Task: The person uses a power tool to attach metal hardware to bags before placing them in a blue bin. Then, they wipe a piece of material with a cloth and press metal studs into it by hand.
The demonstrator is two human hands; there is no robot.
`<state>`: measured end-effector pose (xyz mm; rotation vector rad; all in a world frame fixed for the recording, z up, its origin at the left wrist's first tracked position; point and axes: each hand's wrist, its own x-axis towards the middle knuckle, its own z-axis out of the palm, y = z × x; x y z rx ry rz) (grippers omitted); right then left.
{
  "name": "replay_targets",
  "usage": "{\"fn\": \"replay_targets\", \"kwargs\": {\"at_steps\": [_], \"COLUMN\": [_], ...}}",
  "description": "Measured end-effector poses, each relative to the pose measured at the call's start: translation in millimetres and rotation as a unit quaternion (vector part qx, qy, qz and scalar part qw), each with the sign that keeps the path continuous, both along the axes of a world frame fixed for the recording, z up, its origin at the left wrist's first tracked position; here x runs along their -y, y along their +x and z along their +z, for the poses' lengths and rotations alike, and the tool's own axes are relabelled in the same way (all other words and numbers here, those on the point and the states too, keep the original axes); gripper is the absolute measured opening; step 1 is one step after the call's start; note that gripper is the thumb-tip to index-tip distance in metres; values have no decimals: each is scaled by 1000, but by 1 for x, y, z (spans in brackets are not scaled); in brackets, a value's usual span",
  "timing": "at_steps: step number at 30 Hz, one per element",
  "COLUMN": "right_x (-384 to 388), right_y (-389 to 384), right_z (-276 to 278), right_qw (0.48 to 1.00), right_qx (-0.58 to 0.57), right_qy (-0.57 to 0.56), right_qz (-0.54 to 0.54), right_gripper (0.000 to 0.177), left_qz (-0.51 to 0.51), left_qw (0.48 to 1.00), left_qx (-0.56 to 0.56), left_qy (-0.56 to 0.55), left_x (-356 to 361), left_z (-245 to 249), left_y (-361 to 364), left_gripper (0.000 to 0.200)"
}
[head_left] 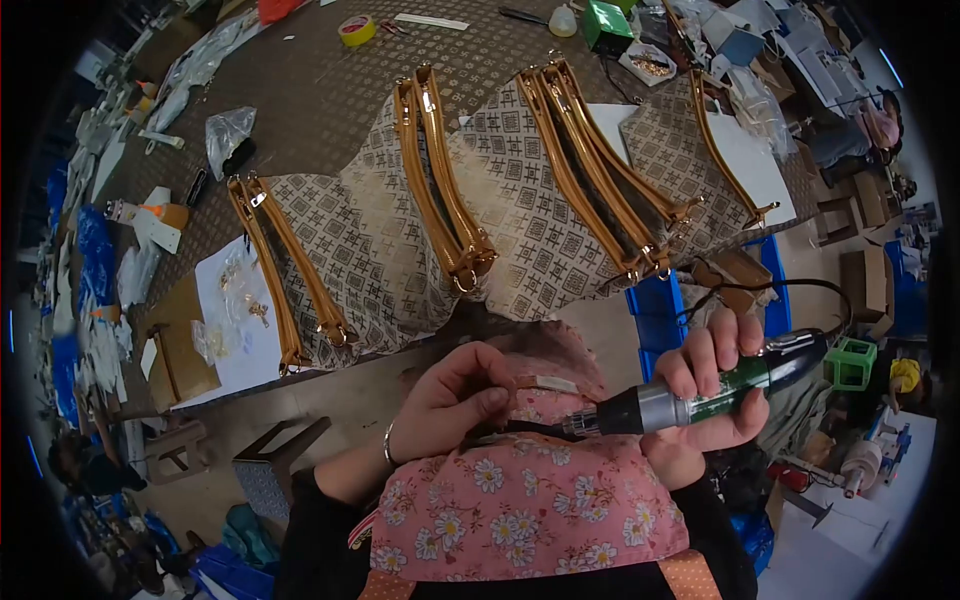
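My right hand is wrapped round a green and black electric screwdriver, a cord running from its back end. The bit end points left, toward my left hand. My left hand is closed, thumb against the curled fingers, close to the bit; whatever it may pinch is too small to make out. Both hands are over my lap, in front of a pink flowered apron. Beyond them, several patterned fabric bags with tan trim and metal rings lie in a row along the table edge.
The dark patterned table holds yellow tape, a green box, a tray of small metal parts and a hammer. A blue crate stands below the edge. Another person sits at far right.
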<state>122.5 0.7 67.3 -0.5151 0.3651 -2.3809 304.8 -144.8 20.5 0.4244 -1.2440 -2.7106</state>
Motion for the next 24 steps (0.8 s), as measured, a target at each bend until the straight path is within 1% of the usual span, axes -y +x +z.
{"fn": "replay_targets", "kwargs": {"at_steps": [4,6,10,12,13,15,21,24], "right_x": [2,6,13,17,18,22,31,38], "right_y": [-17,-27,-49,-60,-64,-69,-71,-66], "right_z": [-1,6,11,12,11,12,12,11], "right_qw": [1000,1000,1000,1000,999,999,998,998], "right_qx": [12,6,7,8,5,5,-3,-11], "right_qy": [7,-10,-23,-26,-25,-21,-16,-24], "right_qz": [-14,-14,-1,14,19,32,60,53], "right_gripper": [38,34,33,33,32,32,32,33], "left_qz": [-6,6,39,94,102,118,134,129], "left_qw": [1000,999,999,995,994,992,989,991], "left_qx": [3,-37,-11,31,34,15,-11,1], "left_qy": [16,20,17,-3,-3,36,54,29], "left_x": [-10,-15,-24,-31,-35,-42,-39,-29], "left_z": [-3,-2,6,11,10,7,8,11], "left_y": [-15,-28,-38,-47,-50,-55,-54,-51], "left_gripper": [7,9,9,16,16,16,15,14]}}
